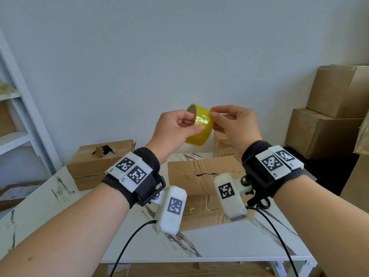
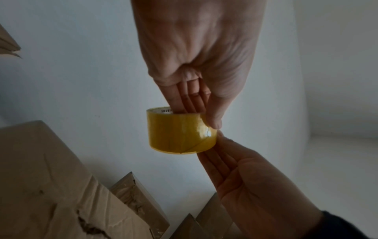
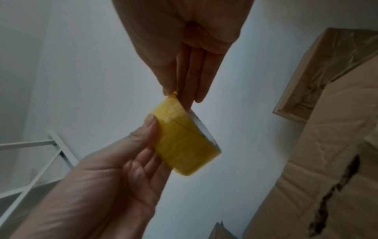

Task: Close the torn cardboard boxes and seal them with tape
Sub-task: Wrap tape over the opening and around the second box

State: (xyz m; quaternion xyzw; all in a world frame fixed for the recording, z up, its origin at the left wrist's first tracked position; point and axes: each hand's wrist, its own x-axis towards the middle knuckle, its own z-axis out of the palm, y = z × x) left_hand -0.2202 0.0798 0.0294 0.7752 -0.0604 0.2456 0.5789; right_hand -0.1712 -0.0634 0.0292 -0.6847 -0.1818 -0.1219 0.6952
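While both hands are raised over the bench (image 1: 219,242), the left hand (image 1: 171,132) holds the yellow tape roll (image 1: 201,124) in mid-air, its fingers hooked through the core and its thumb pressed on the outer face — the left grip is grasping the roll. Just beside it, the right hand (image 1: 235,124) meets the roll at its upper edge, where thumb and forefinger pinch at the tape; the right-wrist view shows a small lifted corner of tape (image 3: 172,97) caught between those fingertips, so the right grip is grasping the tape's loose end, its other fingers lying nearly straight. Directly below the two grips, a flattened-looking cardboard box (image 1: 201,176) lies on the white, marble-patterned bench with a dark ragged tear across its top. Below and to the left of the left grip sits a second box (image 1: 93,162), closed, with a torn hole punched in its upper face. Beneath the right grip, behind the torn box, a smaller box (image 1: 223,145) shows only in part — its condition cannot be made out. Well off to the right of the right grip, two large boxes (image 1: 331,108) are stacked against the wall, and far to the left of the left grip stands a white shelf unit (image 1: 18,108). Both wrists carry black bands with white marker blocks and cabled cameras.
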